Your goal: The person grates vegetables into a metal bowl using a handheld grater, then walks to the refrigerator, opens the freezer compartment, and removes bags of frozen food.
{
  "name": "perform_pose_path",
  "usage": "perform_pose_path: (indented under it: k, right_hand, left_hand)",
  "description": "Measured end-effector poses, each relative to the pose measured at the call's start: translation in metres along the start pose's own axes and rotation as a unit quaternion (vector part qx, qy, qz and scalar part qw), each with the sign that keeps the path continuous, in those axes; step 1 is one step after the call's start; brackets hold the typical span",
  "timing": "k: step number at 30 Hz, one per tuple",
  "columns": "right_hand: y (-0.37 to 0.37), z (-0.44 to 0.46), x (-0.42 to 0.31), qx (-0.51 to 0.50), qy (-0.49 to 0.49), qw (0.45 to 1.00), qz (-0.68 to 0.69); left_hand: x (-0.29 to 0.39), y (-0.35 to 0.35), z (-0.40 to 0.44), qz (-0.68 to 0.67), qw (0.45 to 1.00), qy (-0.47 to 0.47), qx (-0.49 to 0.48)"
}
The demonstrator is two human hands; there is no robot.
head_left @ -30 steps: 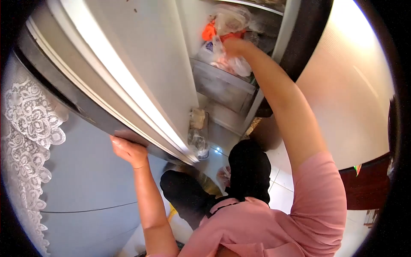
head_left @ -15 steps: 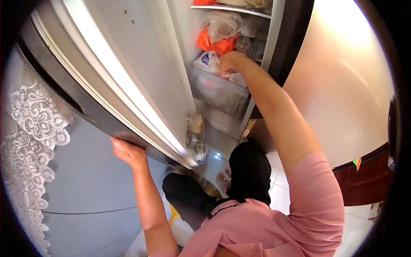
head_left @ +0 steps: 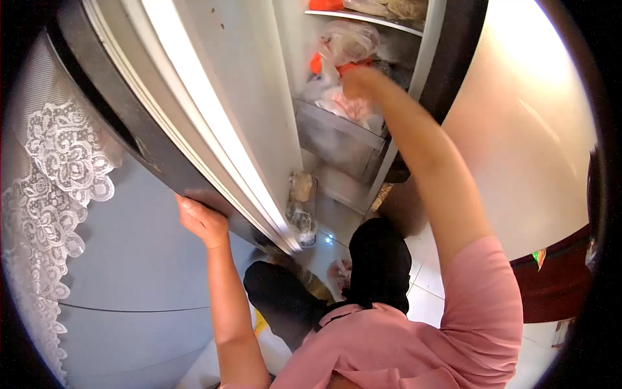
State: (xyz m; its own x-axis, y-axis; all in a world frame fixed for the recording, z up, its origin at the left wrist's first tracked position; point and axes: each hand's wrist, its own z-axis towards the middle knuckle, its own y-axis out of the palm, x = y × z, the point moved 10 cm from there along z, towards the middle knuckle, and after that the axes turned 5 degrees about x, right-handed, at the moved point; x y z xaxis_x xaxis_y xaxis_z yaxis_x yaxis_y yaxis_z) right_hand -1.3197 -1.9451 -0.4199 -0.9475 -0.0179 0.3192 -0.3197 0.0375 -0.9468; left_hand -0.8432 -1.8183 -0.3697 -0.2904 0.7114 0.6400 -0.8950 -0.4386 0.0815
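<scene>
My left hand (head_left: pixel 203 222) grips the outer edge of the open refrigerator door (head_left: pixel 150 129), with its fingertips hidden behind it. Inside the freezer compartment, my right hand (head_left: pixel 360 85) is closed on a clear plastic bag (head_left: pixel 350 109) with something pinkish in it. That bag sits at the top of a translucent drawer (head_left: pixel 340 133). Motion blur and the wrist hide most of the right fingers. Just above the hand are an orange bag (head_left: pixel 316 63) and a bunched clear bag (head_left: pixel 355 41).
A white shelf (head_left: pixel 366 21) with more bags lies above. Bagged items in a clear container (head_left: pixel 302 217) stand on the floor near my feet, beside another plastic bag (head_left: pixel 338 277). White lace (head_left: pixel 68 152) hangs at left; a pale curved surface (head_left: pixel 518 129) rises at right.
The pinkish bag shows more at the drawer's top, and the orange bag is more covered. My right hand has shifted slightly up within the compartment. My left hand stays on the door.
</scene>
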Motion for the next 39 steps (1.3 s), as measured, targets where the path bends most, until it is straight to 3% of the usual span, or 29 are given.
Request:
perform_pose_path:
  k: [4,6,10,12,13,14,16,17,19,20,22,23,25,27,29,31,32,33,34,35,36,38,39]
  right_hand:
    - [-0.096,-0.033,0.019,-0.087,0.108,0.985,0.100]
    - [-0.154,-0.059,-0.002,0.058,0.058,0.964,0.254]
    - [-0.140,-0.053,0.005,0.123,0.075,0.938,0.314]
    - [-0.120,-0.067,0.027,0.280,0.138,0.804,0.506]
    - [-0.101,-0.072,0.011,0.182,0.131,0.698,0.680]
    - [-0.096,-0.079,0.003,0.184,0.130,0.697,0.680]
    - [-0.073,-0.088,-0.004,0.217,0.145,0.476,0.840]
    - [-0.063,-0.089,-0.010,0.217,0.143,0.475,0.841]
    - [-0.063,-0.097,-0.018,0.255,0.056,0.262,0.929]
    - [-0.063,-0.103,-0.021,0.255,0.055,0.260,0.930]
    - [-0.065,-0.112,-0.027,0.245,0.039,0.137,0.959]
    - [-0.071,-0.117,-0.028,0.245,0.038,0.135,0.959]
    - [-0.090,-0.124,-0.036,0.217,-0.019,0.025,0.976]
    - [-0.113,-0.149,-0.043,0.243,-0.007,0.017,0.970]
    - [-0.104,-0.166,-0.045,0.269,0.006,0.008,0.963]
    - [-0.133,-0.188,-0.066,0.143,-0.318,-0.050,0.936]
    - [-0.127,-0.190,-0.074,0.145,-0.317,-0.051,0.936]
    - [-0.121,-0.206,-0.065,0.406,-0.221,0.252,0.850]
    - [-0.127,-0.234,-0.075,0.591,-0.087,0.513,0.617]
    - [-0.124,-0.243,-0.096,0.587,-0.088,0.514,0.619]
    - [-0.105,-0.236,-0.122,0.465,-0.093,0.437,0.765]
    - [-0.066,-0.239,-0.202,0.170,-0.091,0.228,0.954]
    - [-0.013,-0.247,-0.248,-0.018,-0.093,0.167,0.981]
  left_hand:
    - [-0.001,0.003,0.001,-0.029,0.999,-0.026,-0.007]
    - [0.000,0.001,0.001,-0.035,0.999,-0.029,-0.021]
    - [-0.007,0.002,0.001,0.008,1.000,-0.006,-0.030]
    - [-0.003,0.003,0.002,-0.003,1.000,-0.004,-0.023]
    - [0.003,0.005,0.002,-0.005,1.000,-0.001,-0.022]
    - [0.012,0.005,0.003,-0.012,1.000,-0.001,-0.016]
    - [0.017,0.004,0.004,-0.019,1.000,0.001,-0.010]
    - [0.015,0.003,0.003,-0.010,1.000,0.002,-0.011]
    - [0.013,0.002,0.003,-0.002,1.000,0.006,-0.012]
    - [0.010,0.003,0.003,-0.008,1.000,-0.002,-0.013]
    - [0.006,0.003,0.002,-0.011,1.000,-0.009,-0.014]
    - [0.002,0.004,0.001,-0.020,0.999,-0.023,-0.016]
    - [0.000,0.003,0.001,-0.028,0.999,-0.036,-0.019]
    - [-0.004,0.004,-0.002,-0.078,0.994,-0.075,-0.033]
    - [0.029,-0.004,-0.009,-0.037,0.998,-0.043,-0.009]
    - [0.064,-0.022,-0.024,0.007,0.999,0.006,0.033]
    - [0.075,-0.037,-0.039,0.012,0.999,0.021,0.049]
    - [0.085,-0.032,-0.061,-0.026,0.997,0.061,-0.040]
    - [0.096,-0.022,-0.086,-0.062,0.985,0.097,-0.128]
    - [0.096,0.002,-0.109,-0.119,0.974,-0.045,-0.186]
    - [0.096,0.025,-0.135,-0.174,0.938,-0.184,-0.238]
    - [0.054,0.052,-0.209,-0.294,0.780,-0.404,-0.377]
    - [0.061,0.057,-0.212,-0.327,0.762,-0.413,-0.375]
